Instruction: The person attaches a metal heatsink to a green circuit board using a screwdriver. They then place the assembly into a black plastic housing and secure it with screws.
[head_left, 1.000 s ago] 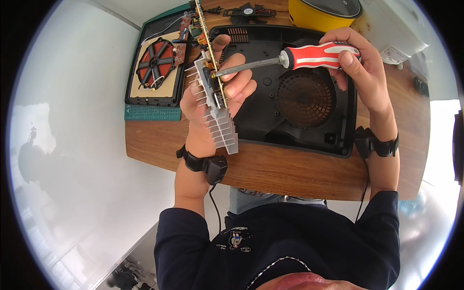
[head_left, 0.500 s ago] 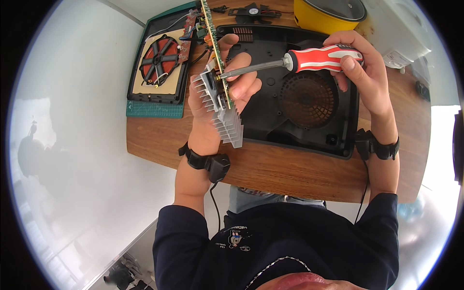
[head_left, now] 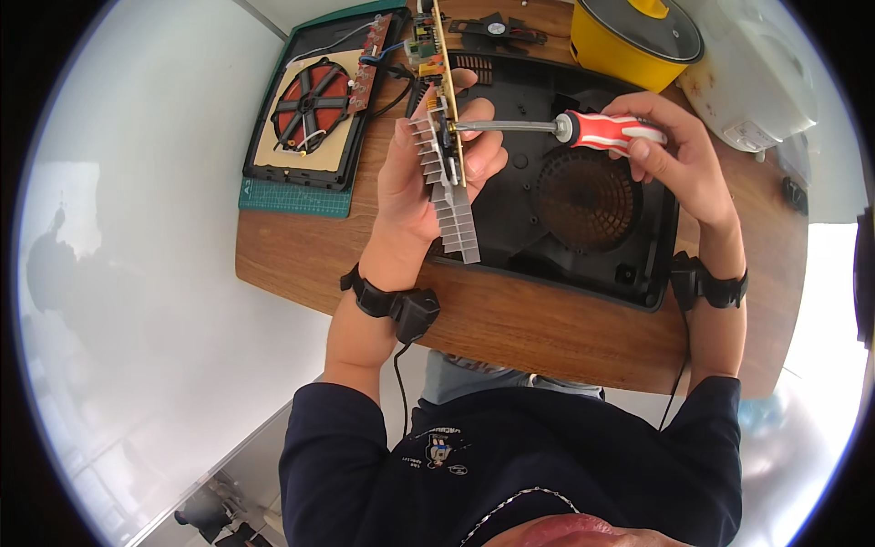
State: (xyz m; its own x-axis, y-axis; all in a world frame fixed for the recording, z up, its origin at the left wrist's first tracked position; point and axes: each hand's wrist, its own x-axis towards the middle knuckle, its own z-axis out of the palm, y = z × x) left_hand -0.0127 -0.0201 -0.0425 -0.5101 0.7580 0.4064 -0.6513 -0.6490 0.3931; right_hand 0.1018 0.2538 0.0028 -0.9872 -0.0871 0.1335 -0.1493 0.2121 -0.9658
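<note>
My left hand (head_left: 407, 182) grips a circuit board (head_left: 448, 82) edge-on, its fingers wrapped round the lower part. A finned metal heatsink (head_left: 458, 223) is fixed to the board's left face and hangs below it. In my right hand (head_left: 688, 164) is a screwdriver (head_left: 602, 130) with a red and white handle, held nearly level. The tip of its shaft meets the board's right face beside my left fingers; the exact screw there is too small to make out. Beneath both hands lies a black plastic housing (head_left: 510, 232) with a round vent grille (head_left: 588, 196).
At the left, a black panel with a red round coil (head_left: 314, 105) rests on a green cutting mat (head_left: 296, 196). A small black fan (head_left: 492, 29) sits at the back. A yellow pot (head_left: 629, 46) with a glass lid and a white container (head_left: 752, 82) stand at the back right.
The circuit board and heatsink have shifted right and now stand more upright. The screwdriver has turned closer to level, its tip still at the board, and my right fingers have changed their hold.
</note>
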